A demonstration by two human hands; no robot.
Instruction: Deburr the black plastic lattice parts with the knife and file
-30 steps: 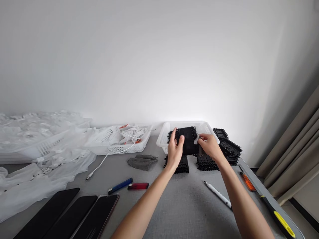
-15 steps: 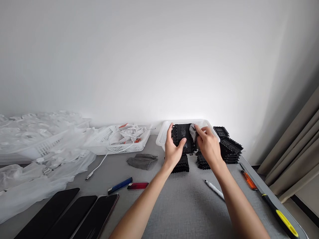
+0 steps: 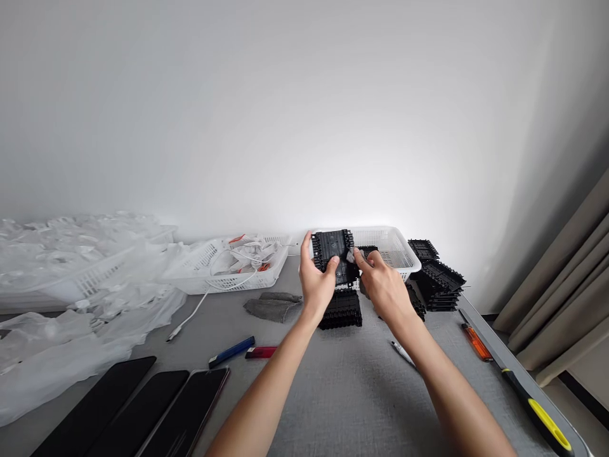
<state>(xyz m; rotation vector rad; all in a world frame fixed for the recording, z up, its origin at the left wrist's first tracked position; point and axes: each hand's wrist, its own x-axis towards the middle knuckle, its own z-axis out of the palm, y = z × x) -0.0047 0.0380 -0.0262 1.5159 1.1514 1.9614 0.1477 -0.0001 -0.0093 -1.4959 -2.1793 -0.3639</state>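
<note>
In the head view, a pale bare wall (image 3: 304,127) rises behind a grey table (image 3: 342,400), with a beige curtain (image 3: 547,330) at the right. On the tabletop lie three flat black slabs (image 3: 118,406), a blue lighter (image 3: 231,352), a folded grey rag (image 3: 273,308) and a yellow-and-black handle (image 3: 542,416).

Against the wall, the right-hand white basket (image 3: 410,251) has a black piece (image 3: 368,249) inside. The middle basket (image 3: 242,283) holds crumpled white wrapping and orange bits; white plastic (image 3: 76,238) is heaped at far left. Black stacks (image 3: 440,285) stand beside and before the right-hand basket.

The left hand (image 3: 318,285) grips a black ribbed panel (image 3: 333,243), thumb on its face, at that basket's left end. The right hand (image 3: 387,293) pinches a small grey cloth (image 3: 351,255) at the panel's right edge.
</note>
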